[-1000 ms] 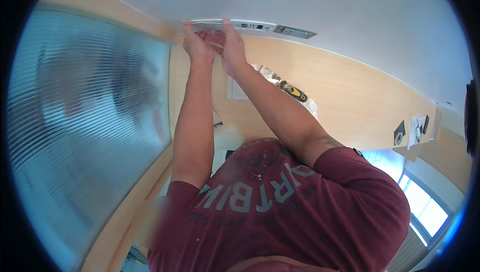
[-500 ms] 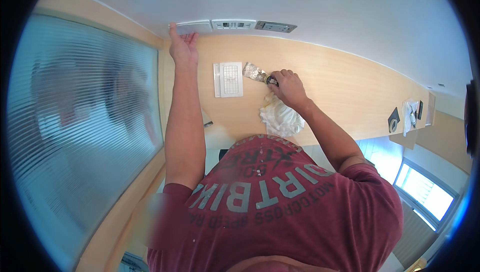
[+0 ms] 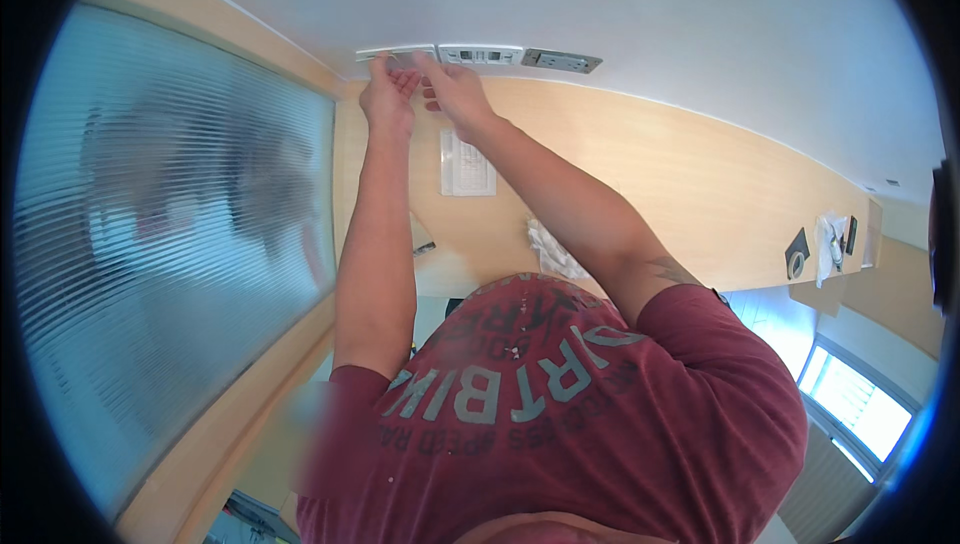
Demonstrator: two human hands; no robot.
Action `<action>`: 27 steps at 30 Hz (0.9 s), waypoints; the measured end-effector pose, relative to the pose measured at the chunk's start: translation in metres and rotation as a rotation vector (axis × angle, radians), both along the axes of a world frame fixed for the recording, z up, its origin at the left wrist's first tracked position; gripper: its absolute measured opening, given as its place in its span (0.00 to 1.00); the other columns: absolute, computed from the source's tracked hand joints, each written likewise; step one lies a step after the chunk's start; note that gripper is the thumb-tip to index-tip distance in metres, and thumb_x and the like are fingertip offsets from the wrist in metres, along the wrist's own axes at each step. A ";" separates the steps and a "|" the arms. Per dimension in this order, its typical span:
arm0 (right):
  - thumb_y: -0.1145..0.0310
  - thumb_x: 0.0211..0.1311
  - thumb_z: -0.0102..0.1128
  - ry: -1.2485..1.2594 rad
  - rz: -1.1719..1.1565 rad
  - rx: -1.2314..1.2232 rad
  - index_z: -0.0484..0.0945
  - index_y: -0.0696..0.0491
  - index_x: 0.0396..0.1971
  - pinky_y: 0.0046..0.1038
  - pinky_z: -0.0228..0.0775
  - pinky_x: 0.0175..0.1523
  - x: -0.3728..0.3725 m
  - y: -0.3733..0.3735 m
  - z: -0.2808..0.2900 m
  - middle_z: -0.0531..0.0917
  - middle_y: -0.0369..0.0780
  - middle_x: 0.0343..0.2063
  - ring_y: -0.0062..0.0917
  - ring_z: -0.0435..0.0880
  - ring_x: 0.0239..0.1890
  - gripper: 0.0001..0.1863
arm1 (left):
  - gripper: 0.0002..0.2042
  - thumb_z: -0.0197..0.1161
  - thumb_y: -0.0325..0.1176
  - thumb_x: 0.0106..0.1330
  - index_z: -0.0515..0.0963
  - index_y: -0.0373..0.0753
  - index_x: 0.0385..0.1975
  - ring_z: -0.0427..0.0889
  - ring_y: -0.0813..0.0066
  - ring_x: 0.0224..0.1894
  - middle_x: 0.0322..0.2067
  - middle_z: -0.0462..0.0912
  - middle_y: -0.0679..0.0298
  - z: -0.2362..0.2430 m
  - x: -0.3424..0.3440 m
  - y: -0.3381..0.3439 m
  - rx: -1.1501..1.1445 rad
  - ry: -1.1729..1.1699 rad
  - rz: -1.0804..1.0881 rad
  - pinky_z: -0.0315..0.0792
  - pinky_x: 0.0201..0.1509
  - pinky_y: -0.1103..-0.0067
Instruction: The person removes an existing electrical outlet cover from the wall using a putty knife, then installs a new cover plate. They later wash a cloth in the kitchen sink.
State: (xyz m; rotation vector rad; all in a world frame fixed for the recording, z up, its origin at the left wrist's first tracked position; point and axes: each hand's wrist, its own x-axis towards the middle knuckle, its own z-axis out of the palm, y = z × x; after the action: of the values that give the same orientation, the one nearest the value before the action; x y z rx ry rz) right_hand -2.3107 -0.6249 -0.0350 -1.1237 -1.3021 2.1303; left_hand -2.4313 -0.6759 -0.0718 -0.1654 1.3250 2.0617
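My left hand (image 3: 390, 94) reaches up to a white cover plate (image 3: 380, 55) on the pale wall, fingers curled at its lower edge. My right hand (image 3: 455, 94) is beside it, fingers bent near the plate's right end; what they hold is blurred and hard to make out. To the right along the strip are a white socket module (image 3: 477, 56) and a metal-coloured module (image 3: 562, 61). Below my hands, a white gridded plate (image 3: 466, 164) lies on the wooden desk (image 3: 660, 184). A crumpled white cloth (image 3: 550, 249) is partly hidden by my right forearm.
A ribbed glass partition (image 3: 175, 264) with a wooden frame borders the left side. At the desk's right end lie a roll of tape (image 3: 795, 264), white wrapping (image 3: 828, 244) and a dark bar-shaped item (image 3: 851, 234). A window (image 3: 855, 394) is at lower right.
Half a second ago my right hand was down on the putty knife by the cloth; now it is raised beside my left hand at the cover plate. My left hand stays at the plate.
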 end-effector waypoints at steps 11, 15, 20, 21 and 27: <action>0.49 0.67 0.65 0.136 -0.245 -0.219 0.78 0.64 0.43 0.30 0.79 0.41 -0.031 -0.010 -0.011 0.81 0.43 0.38 0.24 0.82 0.40 0.27 | 0.23 0.65 0.43 0.71 0.73 0.26 0.51 0.82 0.64 0.44 0.43 0.78 0.53 0.008 -0.001 -0.012 0.103 0.039 -0.116 0.79 0.51 0.70; 0.48 0.68 0.65 0.053 -0.253 -0.119 0.78 0.64 0.43 0.29 0.79 0.39 -0.027 -0.012 -0.010 0.82 0.42 0.37 0.23 0.82 0.37 0.28 | 0.22 0.64 0.44 0.74 0.73 0.28 0.50 0.82 0.66 0.43 0.40 0.79 0.55 0.010 0.010 -0.018 0.019 0.025 -0.014 0.79 0.51 0.71; 0.50 0.70 0.65 -0.072 -0.111 0.282 0.82 0.63 0.34 0.26 0.79 0.37 -0.013 -0.001 -0.027 0.85 0.41 0.29 0.21 0.83 0.31 0.25 | 0.14 0.62 0.39 0.76 0.73 0.32 0.42 0.83 0.72 0.38 0.36 0.80 0.61 -0.004 0.012 -0.013 -0.032 0.438 0.104 0.79 0.47 0.75; 0.51 0.70 0.65 -0.067 -0.115 0.304 0.82 0.63 0.32 0.26 0.79 0.37 -0.016 0.003 -0.029 0.85 0.41 0.28 0.21 0.83 0.30 0.25 | 0.12 0.62 0.38 0.76 0.73 0.33 0.40 0.82 0.73 0.37 0.35 0.80 0.62 -0.005 0.006 -0.005 -0.036 0.480 0.107 0.78 0.46 0.76; 0.59 0.72 0.63 -0.045 -0.207 0.353 0.83 0.64 0.32 0.25 0.80 0.37 -0.029 -0.005 -0.035 0.86 0.41 0.28 0.21 0.85 0.28 0.20 | 0.11 0.63 0.36 0.76 0.74 0.35 0.38 0.81 0.78 0.37 0.34 0.82 0.63 -0.013 -0.016 -0.014 0.021 0.574 -0.053 0.77 0.45 0.78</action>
State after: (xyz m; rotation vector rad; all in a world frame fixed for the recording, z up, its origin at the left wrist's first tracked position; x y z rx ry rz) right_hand -2.3393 -0.6296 -0.0697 -1.1049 -1.4433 1.6569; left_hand -2.4472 -0.6897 -0.0851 0.5022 1.6095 2.1590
